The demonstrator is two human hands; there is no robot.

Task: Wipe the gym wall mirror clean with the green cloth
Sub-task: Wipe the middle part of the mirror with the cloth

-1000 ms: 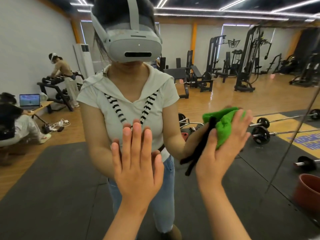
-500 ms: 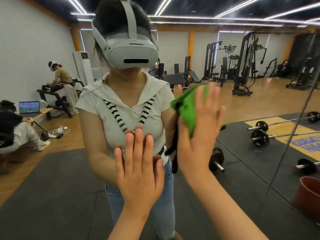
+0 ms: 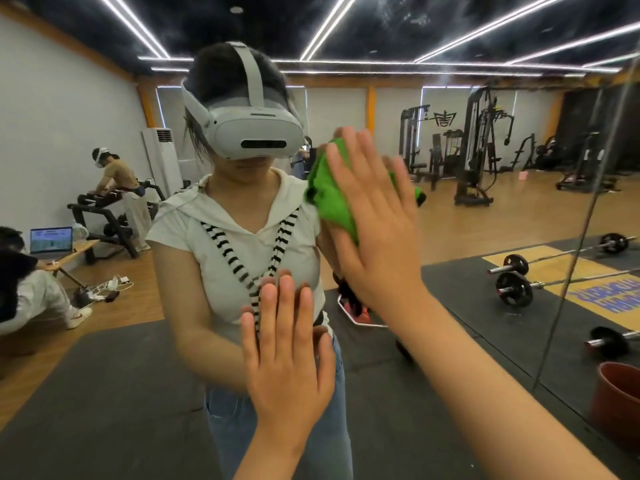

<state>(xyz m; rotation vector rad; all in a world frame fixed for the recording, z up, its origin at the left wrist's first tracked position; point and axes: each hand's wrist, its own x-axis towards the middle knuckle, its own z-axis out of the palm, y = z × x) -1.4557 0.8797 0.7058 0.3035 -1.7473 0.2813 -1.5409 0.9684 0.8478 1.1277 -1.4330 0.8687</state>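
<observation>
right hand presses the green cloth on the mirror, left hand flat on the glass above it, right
No: in the head view the left hand lies flat on the mirror below the right hand, which presses the green cloth.

1. Left hand [image 3: 287, 358] flat on mirror [image 3: 104, 393], low centre, blocks that patch.
2. Right hand [image 3: 374, 216] pressing green cloth [image 3: 329, 199] covers glass just above it.
3. Open glass left of both hands, and right as far as panel seam [image 3: 580, 244].
4. Red bucket [image 3: 620, 407] sits low right.

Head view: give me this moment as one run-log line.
right hand flat, pressing bright green cloth on gym wall mirror | left hand flat on mirror | step: wipe
</observation>
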